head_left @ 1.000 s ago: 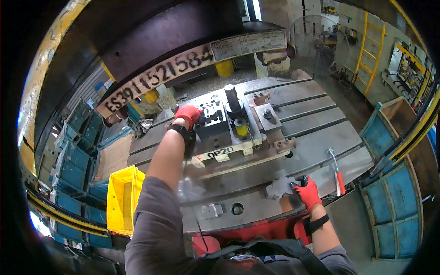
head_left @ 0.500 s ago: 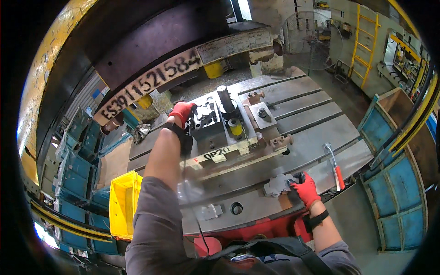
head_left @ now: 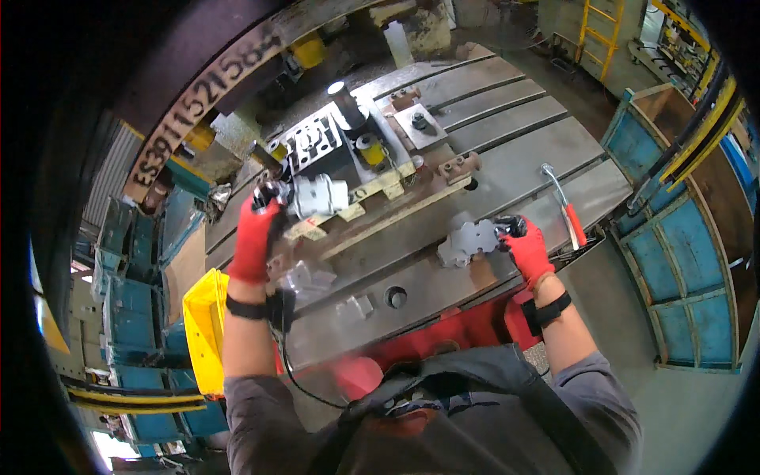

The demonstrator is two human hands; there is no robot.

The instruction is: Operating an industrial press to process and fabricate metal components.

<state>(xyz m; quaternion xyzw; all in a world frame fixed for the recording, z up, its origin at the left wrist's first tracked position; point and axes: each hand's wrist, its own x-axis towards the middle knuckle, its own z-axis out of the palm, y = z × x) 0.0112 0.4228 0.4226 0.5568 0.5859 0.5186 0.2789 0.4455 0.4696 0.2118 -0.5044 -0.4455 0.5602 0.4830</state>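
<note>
My left hand (head_left: pixel 258 237), in a red glove with dark fingertips, grips the end of a shiny formed metal part (head_left: pixel 321 196), blurred by motion. That part hangs in front of the die block (head_left: pixel 315 144), which has a dark post (head_left: pixel 348 107) beside it. On the right, my right hand (head_left: pixel 529 252), gloved alike, pinches the edge of a flat grey sheet-metal blank (head_left: pixel 467 242) with a notched outline, held low over the slotted press table (head_left: pixel 522 178). Another small bent metal piece (head_left: pixel 355 309) lies at the table's front, left of a round hole (head_left: pixel 395 297).
A ratchet wrench with a red handle (head_left: pixel 576 226) lies at the table's right edge. Clamp bolts (head_left: pixel 459 166) stand right of the die. A yellow bin (head_left: pixel 204 332) is at the left. Blue crates (head_left: pixel 685 269) stand at the right. The press ram (head_left: pixel 210 99) hangs above and behind.
My left hand has come back from the die toward me, now with the metal part in it. The right hand still holds the blank, tilted a little differently. The view has shifted downward.
</note>
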